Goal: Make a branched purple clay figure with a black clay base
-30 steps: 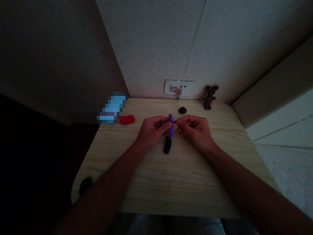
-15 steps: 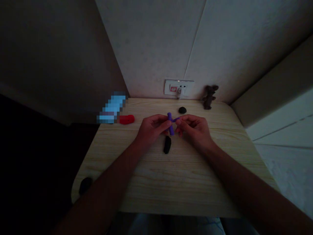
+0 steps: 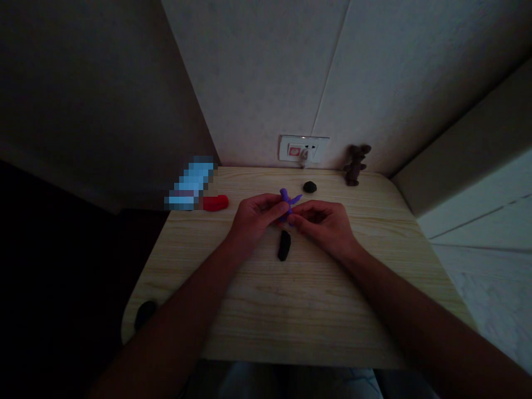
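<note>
Over the middle of the table, my left hand [image 3: 255, 219] is closed on a purple modelling-clay piece [image 3: 290, 201], thumb on its near face. The piece is a short tilted stick with a thin, pointed arm sticking out to the upper right. My right hand [image 3: 326, 221] pinches its lower end between thumb and fingers, which hide part of it. Just below the hands lies an elongated black clay lump [image 3: 284, 246]. A rounder black clay lump [image 3: 310, 187] sits beyond my right fingers.
A red clay piece [image 3: 216, 203] lies at the left, beside a blurred-out bright object [image 3: 191, 185]. A brown figure [image 3: 355, 165] stands at the back right of the wooden table [image 3: 291, 321]. Another dark lump [image 3: 145, 315] is by my left forearm. Behind is a wall socket [image 3: 305, 148].
My right hand has shifted from the piece's thin side arm down to the stick's lower end. The purple piece has tilted, its top leaning left, and its side arm now points up and right.
</note>
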`<state>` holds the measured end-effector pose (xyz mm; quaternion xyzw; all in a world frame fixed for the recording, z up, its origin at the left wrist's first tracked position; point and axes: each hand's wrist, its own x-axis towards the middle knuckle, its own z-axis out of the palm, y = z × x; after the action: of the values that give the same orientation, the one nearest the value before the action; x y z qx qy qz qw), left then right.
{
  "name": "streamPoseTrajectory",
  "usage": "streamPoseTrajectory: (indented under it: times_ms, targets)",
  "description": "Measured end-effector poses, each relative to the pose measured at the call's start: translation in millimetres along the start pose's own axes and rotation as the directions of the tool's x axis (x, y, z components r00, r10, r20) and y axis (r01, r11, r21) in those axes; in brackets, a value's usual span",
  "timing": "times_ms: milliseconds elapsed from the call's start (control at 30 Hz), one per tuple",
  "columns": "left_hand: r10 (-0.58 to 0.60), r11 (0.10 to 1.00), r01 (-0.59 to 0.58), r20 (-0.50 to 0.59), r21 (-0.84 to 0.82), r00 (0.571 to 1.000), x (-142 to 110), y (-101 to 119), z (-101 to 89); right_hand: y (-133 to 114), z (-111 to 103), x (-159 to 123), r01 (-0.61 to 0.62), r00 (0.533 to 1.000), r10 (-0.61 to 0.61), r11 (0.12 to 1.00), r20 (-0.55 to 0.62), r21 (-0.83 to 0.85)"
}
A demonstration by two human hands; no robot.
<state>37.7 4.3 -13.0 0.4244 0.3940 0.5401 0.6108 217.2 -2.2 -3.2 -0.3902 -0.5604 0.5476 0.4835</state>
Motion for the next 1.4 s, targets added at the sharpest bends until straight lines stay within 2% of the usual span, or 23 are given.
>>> streamPoseTrajectory:
  times_ms: [167, 333, 667, 1400]
  targets:
    - [-0.004, 1.000, 0.004, 0.010, -0.005, 1.000, -1.2, 0.9, -0.6, -1.6, -0.3, 1.6, -0.003, 0.998, 0.006, 0.999, -0.064, 0.045]
    - [-0.017, 0.998, 0.013, 0.057, 0.067, 0.998, -3.2, 3.5, 0.6, 2.9, -2.3, 3.2, 0.008, 0.990, -0.002, 0.999, -0.138, 0.046]
    - [-0.015, 0.994, 0.003, 0.107, 0.106, 0.994, -5.3, 4.9, -0.2, 1.7, -2.1, 3.7, 0.007, 0.991, -0.003, 0.999, -0.133, 0.033]
    - [-0.022, 0.995, 0.014, 0.088, 0.098, 0.996, -4.3, 5.0, 1.7, -0.5, -1.8, 3.4, 0.008, 0.994, -0.004, 0.999, -0.112, 0.035]
